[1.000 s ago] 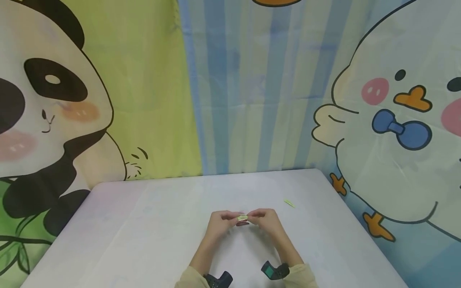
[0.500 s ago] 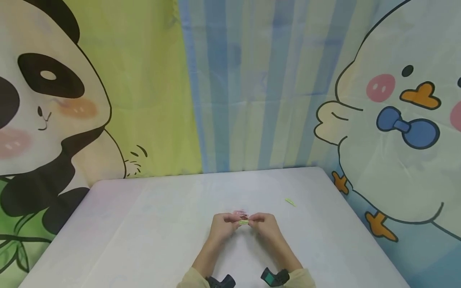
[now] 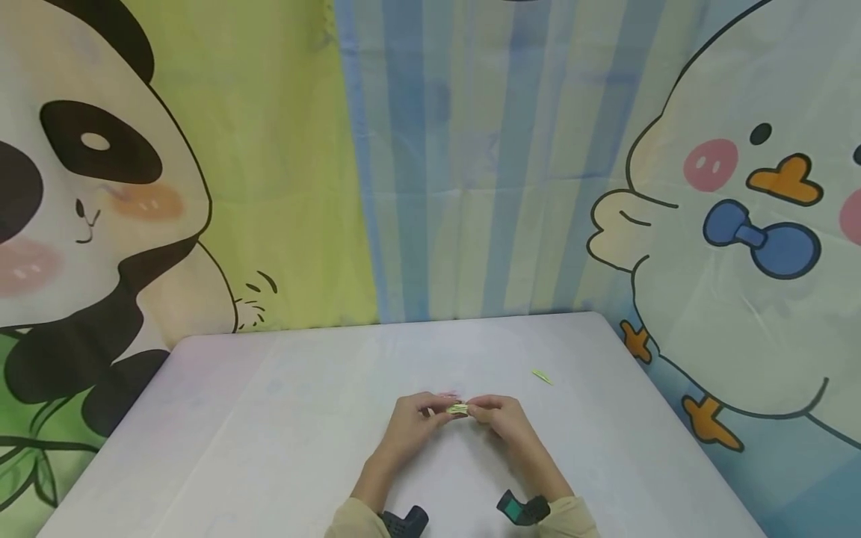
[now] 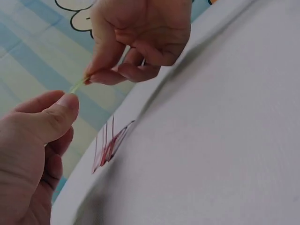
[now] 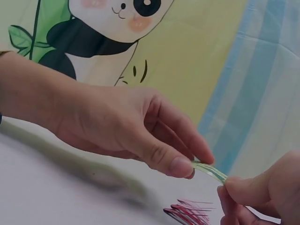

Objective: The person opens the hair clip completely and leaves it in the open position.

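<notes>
Lime-green strips (image 3: 458, 409) shift toward twelve o'clock; left hand (image 3: 413, 420) and right hand (image 3: 502, 415) fingers pinch opposite ends, likely steadying them

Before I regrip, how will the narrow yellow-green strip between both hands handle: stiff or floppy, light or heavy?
The narrow yellow-green strip probably flexes: it bows between the left hand and right hand. It seems light, being slim and only pinched.

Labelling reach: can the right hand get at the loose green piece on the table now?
Probably yes: nothing visible stands between the right hand and the loose green piece. But it pinches the held green strip, so likely must let go first.
</notes>
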### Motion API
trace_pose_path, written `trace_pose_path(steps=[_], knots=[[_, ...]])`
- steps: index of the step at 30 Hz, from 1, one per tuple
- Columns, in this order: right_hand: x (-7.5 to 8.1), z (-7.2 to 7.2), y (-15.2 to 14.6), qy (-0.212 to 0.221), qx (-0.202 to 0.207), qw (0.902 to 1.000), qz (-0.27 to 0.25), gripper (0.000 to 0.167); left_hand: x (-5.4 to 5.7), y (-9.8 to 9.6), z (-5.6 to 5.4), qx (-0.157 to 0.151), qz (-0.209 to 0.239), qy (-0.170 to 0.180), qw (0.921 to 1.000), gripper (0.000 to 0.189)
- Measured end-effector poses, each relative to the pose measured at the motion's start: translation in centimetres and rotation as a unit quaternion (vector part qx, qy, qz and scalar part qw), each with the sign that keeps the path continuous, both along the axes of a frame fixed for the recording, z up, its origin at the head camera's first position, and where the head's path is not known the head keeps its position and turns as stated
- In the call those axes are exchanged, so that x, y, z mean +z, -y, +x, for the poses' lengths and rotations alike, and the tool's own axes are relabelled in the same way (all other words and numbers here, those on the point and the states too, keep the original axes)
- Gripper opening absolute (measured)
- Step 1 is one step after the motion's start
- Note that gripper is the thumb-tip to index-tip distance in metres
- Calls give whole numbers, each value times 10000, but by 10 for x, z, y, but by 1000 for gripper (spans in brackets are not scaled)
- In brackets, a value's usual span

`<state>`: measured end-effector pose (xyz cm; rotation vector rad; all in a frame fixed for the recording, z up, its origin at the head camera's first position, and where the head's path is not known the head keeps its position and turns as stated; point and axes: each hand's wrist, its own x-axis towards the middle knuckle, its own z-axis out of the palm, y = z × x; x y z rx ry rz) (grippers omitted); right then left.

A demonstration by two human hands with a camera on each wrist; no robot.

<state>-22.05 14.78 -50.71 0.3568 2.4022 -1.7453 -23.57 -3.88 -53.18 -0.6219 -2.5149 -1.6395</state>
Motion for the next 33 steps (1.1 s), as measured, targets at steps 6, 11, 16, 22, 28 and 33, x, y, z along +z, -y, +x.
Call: trace_pose_path(steps=[6, 11, 16, 22, 28, 33], knots=[[2, 0, 0, -53, 216, 9998, 14, 32, -1, 1, 1, 261, -308, -841, 9956, 24], [2, 0, -2, -360, 506, 9979, 166, 32, -3, 2, 0, 373, -233, -948, 9945, 22], [3, -2, -1, -1332, 740, 9842, 907, 16, -2, 4, -1, 505, -237, -1065, 9927, 22], [0, -9, 3, -1895, 517, 9672, 1612, 8, 1, 6, -6, 639, -393, -1000, 9922, 18], [-1, -18, 2, -2109, 458, 9625, 1645, 6, 5, 7, -13, 584, -586, -712, 9940, 16], [-2, -26, 1, -2164, 686, 9599, 1648, 5, 8, 8, -19, 512, -745, -577, 9942, 15]])
